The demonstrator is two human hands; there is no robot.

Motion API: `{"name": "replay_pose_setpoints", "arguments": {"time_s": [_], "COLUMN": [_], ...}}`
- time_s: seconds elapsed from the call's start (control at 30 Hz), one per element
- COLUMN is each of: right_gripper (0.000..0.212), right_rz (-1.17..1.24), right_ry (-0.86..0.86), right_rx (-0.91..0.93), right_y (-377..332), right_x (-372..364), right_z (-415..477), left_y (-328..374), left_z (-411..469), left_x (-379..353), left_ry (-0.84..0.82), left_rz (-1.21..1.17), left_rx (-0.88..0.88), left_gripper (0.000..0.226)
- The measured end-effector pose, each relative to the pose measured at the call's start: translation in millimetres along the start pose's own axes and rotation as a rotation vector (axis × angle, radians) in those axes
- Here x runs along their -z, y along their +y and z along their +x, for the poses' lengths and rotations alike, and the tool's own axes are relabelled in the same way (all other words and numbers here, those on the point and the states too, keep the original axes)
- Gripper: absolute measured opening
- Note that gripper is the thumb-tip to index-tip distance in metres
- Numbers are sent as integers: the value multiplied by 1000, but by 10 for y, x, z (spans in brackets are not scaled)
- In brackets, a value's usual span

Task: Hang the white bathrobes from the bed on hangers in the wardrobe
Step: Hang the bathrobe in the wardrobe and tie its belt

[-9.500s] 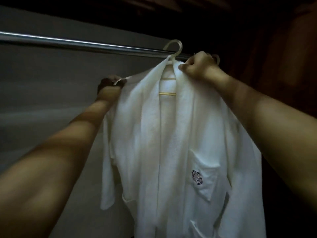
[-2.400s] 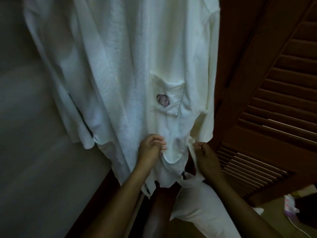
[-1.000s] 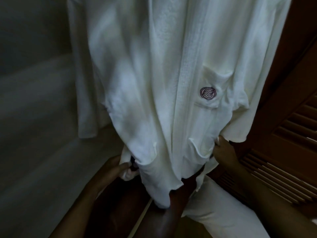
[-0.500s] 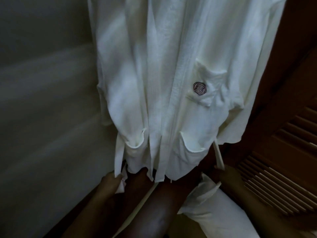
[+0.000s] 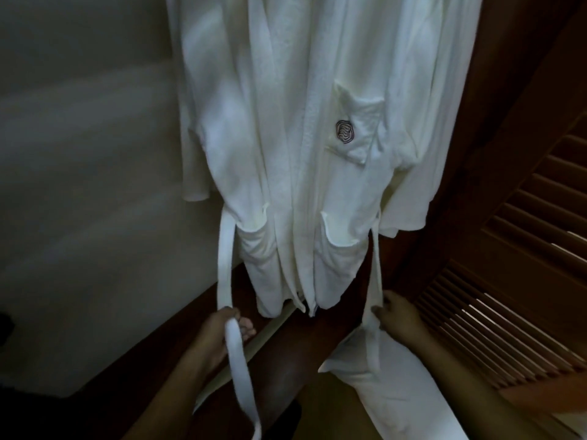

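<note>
The robe (image 5: pixel 286 122) hangs in the middle; the wall (image 5: pixel 79 154) lies left of it and the door (image 5: pixel 508 281) right; the belt (image 5: pixel 225 255) drops from both its sides, one end in the left hand (image 5: pixel 219 328), the other in the right hand (image 5: pixel 397 315); a bundle (image 5: pixel 397 392) lies under the right hand.

Close head view, down at bathrobe (image 5: pixel 286 154)

Dim, uneven light falls across the pale grey back wall (image 5: pixel 79 160) of a wardrobe (image 5: pixel 495 131), with its dark brown wooden base (image 5: pixel 152 344) running along the bottom and a louvred wooden door (image 5: pixel 514 274) at right, paler light showing between its lower slats.
</note>
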State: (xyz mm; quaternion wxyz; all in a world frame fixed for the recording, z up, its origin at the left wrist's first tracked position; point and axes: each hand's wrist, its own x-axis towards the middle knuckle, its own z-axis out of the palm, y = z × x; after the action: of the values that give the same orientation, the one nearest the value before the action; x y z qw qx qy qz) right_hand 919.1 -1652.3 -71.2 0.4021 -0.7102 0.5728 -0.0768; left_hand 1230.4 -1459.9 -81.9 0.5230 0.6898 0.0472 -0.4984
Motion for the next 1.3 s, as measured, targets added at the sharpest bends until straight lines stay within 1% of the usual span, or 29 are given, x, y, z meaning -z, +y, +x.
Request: {"name": "replay_pose_setpoints", "arguments": {"time_s": [0.03,0.1,0.17,0.2,0.23,0.27,0.33,0.37,0.4,0.43,0.53,0.57,0.6,0.67,0.77,0.83,0.9,0.97,1.03,1.07,1.1,1.17,1.23,1.27,1.3], "right_gripper": [32,27,21,21,25,38,78,88,89,80,31,22,19,20,29,38,38,30,21,20,22,30,42,41,32], "right_rz": [-26,-67,-52,-45,-33,-8,60,82,89,81,39,43,42,35,57,34,14,23,18,22,42,109,164,163,151], "right_ry": [-7,8,24,41,55,73,110,123,131,137,117,92,59,-26,-203,-275,-275,-236,-202,-197,-196,-189,-181,-171,-159], "right_rx": [19,79,142,171,193,208,237,268,309,355,443,451,454,453,425,423,442,471,506,505,495,486,489,489,488], "right_y": [-24,-80,-151,-189,-253,-325,-468,-522,-574,-620,-726,-746,-755,-798,-920,-996,-1046,-1092,-1155,-1196,-1239,-1336,-1443,-1486,-1517], "right_x": [-34,-100,-151,-168,-163,-147,-103,-90,-86,-84,-109,-121,-135,-154,-183,-220,-277,-341,-374,-376,-374,-328,-260,-227,-197], "right_z": [-39,-120,-181,-199,-236,-274,-365,-407,-441,-464,-480,-478,-462,-448,-451,-443,-410,-368,-351,-357,-362,-387,-412,-417,-411], "left_y": [-9,-118,-117,-78,-40,10,67,84,105,127,168,153,136,141,186,238,296,349,385,396,390,341,254,239,242], "left_z": [-154,-394,-528,-577,-592,-628,-607,-571,-580,-604,-674,-664,-627,-733,-867,-869,-860,-871,-810,-743,-664,-512,-474,-515,-540], "left_x": [-102,-319,-428,-504,-539,-571,-599,-573,-584,-593,-655,-670,-671,-706,-759,-770,-771,-726,-631,-585,-530,-491,-551,-608,-659], "left_ry": [-13,-30,-71,-54,-26,-39,-58,-73,-64,-70,-123,-132,-151,-222,-340,-371,-387,-395,-361,-328,-316,-401,-555,-593,-605], "left_rz": [51,158,95,-2,-59,-151,-299,-334,-348,-362,-298,-280,-242,-136,30,48,96,170,213,219,226,349,533,608,659], "left_rx": [-31,-108,-135,-156,-139,-117,-108,-101,-90,-82,-109,-134,-171,-234,-315,-348,-382,-423,-474,-469,-455,-425,-394,-370,-358], "left_gripper": [21,23,12,13,19,27,42,47,50,50,37,41,47,50,29,21,21,21,16,16,22,37,47,49,49]}}
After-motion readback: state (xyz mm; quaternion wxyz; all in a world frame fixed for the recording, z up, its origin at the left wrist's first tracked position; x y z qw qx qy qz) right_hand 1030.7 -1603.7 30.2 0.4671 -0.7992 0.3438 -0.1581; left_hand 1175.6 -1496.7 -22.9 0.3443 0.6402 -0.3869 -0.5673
